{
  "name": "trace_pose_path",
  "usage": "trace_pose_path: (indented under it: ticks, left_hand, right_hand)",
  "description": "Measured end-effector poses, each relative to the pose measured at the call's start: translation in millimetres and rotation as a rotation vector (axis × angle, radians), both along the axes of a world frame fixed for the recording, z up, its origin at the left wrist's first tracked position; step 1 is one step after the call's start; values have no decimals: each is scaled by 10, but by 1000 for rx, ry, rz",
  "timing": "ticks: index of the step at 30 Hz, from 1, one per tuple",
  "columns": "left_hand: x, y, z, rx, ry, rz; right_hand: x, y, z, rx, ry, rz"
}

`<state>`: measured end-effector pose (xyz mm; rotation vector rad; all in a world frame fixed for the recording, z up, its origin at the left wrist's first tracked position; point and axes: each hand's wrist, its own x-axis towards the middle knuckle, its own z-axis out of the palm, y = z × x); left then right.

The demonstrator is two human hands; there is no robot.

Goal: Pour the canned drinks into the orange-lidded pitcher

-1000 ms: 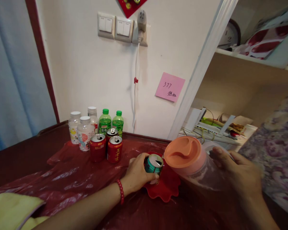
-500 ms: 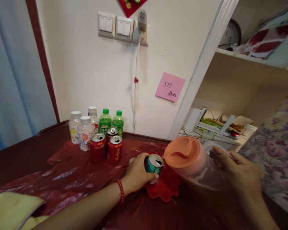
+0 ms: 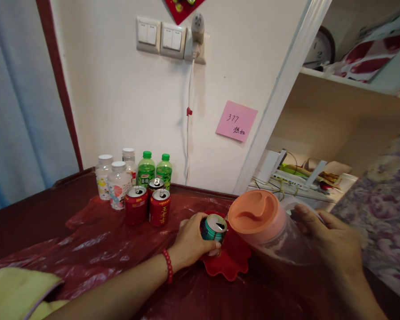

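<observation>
Head camera looking down on a busy tabletop. Closest in, a yellow cloth (image 3: 16,291) sits at the lower left corner on the red plastic sheet (image 3: 96,249) that covers the dark table (image 3: 26,222). The left hand (image 3: 191,244), a red bead bracelet (image 3: 167,266) on its wrist, is wrapped around a teal can (image 3: 214,229), fingers curled about its side. The can stands upright, top open, on a red scalloped dish (image 3: 231,260). Just to the right, the right hand (image 3: 333,244) is clenched on the handle side of a clear pitcher (image 3: 280,244) with an orange lid (image 3: 255,212). The pitcher is tilted toward the can, its lid close beside the can's rim; whether they touch, I cannot tell.

Further back on the left, three red cans (image 3: 148,205) stand upright in a tight group, tabs open. Behind them come two green bottles (image 3: 155,170) and three clear white-capped bottles (image 3: 115,178), close to the wall. On the wall: a pink sticky note (image 3: 236,121), two light switches (image 3: 160,38) and a plugged-in charger (image 3: 196,29) with its white cable (image 3: 188,120) hanging down. At far right, cluttered shelves (image 3: 336,115).
</observation>
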<state>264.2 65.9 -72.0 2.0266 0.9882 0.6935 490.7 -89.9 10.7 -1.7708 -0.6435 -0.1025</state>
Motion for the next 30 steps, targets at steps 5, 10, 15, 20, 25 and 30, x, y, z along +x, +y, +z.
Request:
trace_pose_path:
  ticks: [5,10,15,20,25,30]
  left_hand:
    - [-4,-6,7,4,9,-1]
    - [-3,-4,0,-3,16,-2]
    - [-1,0,1,-4,12,-3]
    - [-11,-10,18,-4,15,-3]
    - [-19,-20,27,-1,15,-5]
    - [-16,-14,24,4,10,-4]
  right_hand:
    - [-25,4,16,4,28,-1]
    - [-36,-9,36,-33,8,0]
    - [-28,-3,21,-13,-2,-8]
    - [-26,-1,11,-13,-11,-4]
    - [-36,-4,27,-21,-23,-21]
    - [-52,-2,39,-23,-12,-19]
